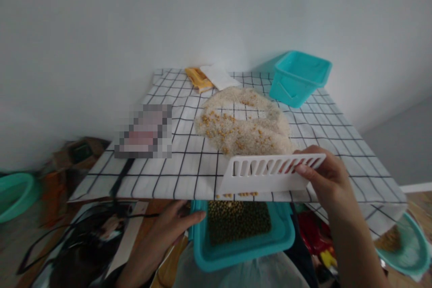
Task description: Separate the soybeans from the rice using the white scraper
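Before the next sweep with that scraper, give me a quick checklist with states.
1. Right hand grips white scraper: ok, fingers pinch its right end.
2. Teal tray sits under the table edge, below the scraper: ok.
3. Left hand steadies the tray: it is at the left rim; grip cannot tell.
4. Loose beans cleared off the edge: not ok, a few lie there, not yet in the tray.
5. Rice pile kept back from the edge: ok, it lies behind the scraper.

On table (175,162): grain pile (243,121) centre, bin (299,76) behind-right, packets (209,77) behind. At near edge, before pile, scraper (266,173). Below that edge, tray (243,245), beans (238,220) in it.
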A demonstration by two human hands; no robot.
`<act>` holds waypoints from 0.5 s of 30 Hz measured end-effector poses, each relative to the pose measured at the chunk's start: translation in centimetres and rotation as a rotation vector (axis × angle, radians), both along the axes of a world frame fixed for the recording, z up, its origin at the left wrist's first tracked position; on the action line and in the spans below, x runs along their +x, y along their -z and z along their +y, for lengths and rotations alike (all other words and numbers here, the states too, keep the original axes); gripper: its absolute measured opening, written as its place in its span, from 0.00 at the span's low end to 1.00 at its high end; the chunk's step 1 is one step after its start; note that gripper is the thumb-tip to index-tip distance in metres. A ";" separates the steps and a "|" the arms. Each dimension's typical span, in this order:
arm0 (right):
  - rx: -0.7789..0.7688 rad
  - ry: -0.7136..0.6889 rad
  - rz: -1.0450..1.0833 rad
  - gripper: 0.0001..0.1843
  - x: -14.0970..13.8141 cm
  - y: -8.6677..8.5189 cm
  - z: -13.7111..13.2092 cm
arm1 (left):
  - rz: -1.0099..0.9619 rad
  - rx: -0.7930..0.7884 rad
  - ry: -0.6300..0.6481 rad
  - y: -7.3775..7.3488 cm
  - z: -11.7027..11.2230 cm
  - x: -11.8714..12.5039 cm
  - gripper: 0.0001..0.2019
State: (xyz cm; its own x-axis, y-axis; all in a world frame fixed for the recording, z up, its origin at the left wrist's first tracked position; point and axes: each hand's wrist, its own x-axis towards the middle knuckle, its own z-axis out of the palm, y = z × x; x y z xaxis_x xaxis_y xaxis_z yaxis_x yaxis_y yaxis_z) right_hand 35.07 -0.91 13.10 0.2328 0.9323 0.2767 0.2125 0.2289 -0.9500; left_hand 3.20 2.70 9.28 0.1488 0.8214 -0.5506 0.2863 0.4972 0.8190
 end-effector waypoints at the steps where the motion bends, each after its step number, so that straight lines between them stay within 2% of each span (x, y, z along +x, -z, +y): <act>1: 0.000 -0.002 0.005 0.03 0.1 0.1 -0.2 | 0.005 0.003 0.003 0.0 0.0 0.0 0.15; 6: 0.095 0.075 0.000 0.03 0.9 0.6 -0.1 | 0.095 0.002 0.042 -0.1 -0.4 0.2 0.14; 9: 0.129 0.127 -0.086 0.03 0.7 0.3 0.6 | 0.075 0.005 0.079 0.0 -0.6 0.3 0.12; 12: 0.161 0.114 -0.166 0.02 0.1 -0.2 1.5 | 0.093 -0.005 0.093 0.2 -0.6 0.3 0.13; 15: 0.216 0.180 -0.143 0.02 -0.3 -0.4 2.4 | 0.075 0.028 0.110 0.3 -0.5 0.2 0.14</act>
State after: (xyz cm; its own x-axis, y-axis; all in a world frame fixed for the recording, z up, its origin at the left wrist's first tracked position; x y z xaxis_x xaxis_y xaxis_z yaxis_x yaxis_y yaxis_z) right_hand 34.77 1.45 13.52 0.3327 0.7958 0.5060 0.3961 0.3690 -0.8408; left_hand 3.44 2.15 8.98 0.1977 0.8178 -0.5404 0.3991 0.4364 0.8064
